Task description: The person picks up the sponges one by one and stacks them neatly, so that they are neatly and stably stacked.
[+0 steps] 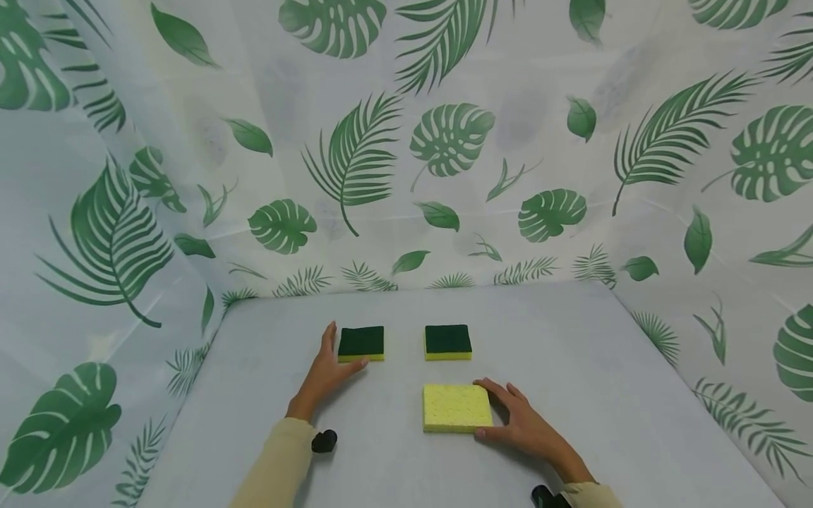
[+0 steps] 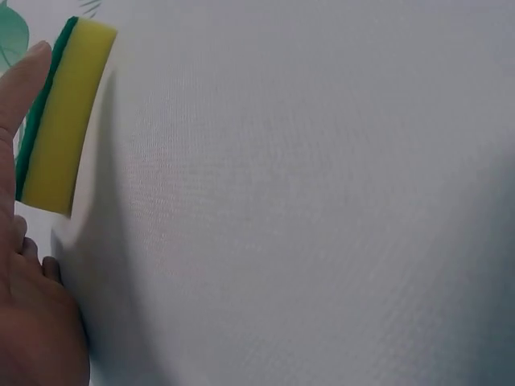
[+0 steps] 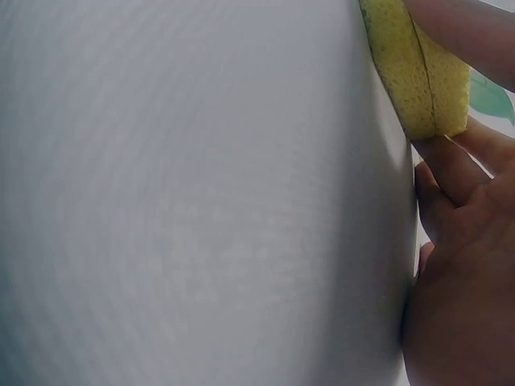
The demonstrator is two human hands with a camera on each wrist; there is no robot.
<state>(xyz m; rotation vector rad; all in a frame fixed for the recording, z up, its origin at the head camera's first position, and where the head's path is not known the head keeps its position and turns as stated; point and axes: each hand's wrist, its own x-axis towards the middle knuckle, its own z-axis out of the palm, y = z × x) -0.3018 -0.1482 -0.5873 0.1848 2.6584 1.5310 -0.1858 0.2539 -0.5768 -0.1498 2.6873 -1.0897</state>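
Two sponges with dark green scouring tops over yellow lie on the white table: a left sponge and a right sponge. Nearer to me is a larger-looking sponge with its yellow face up. My left hand is spread at the left sponge, its thumb along the front edge and its fingers by the left side. The left wrist view shows that sponge beside the raised thumb. My right hand grips the yellow-side-up sponge at its right end, thumb in front and fingers behind; the sponge shows between them in the right wrist view.
A white sheet with green leaf prints rises behind the white table and along both sides. Dark wrist devices sit at the cuffs of the beige sleeves.
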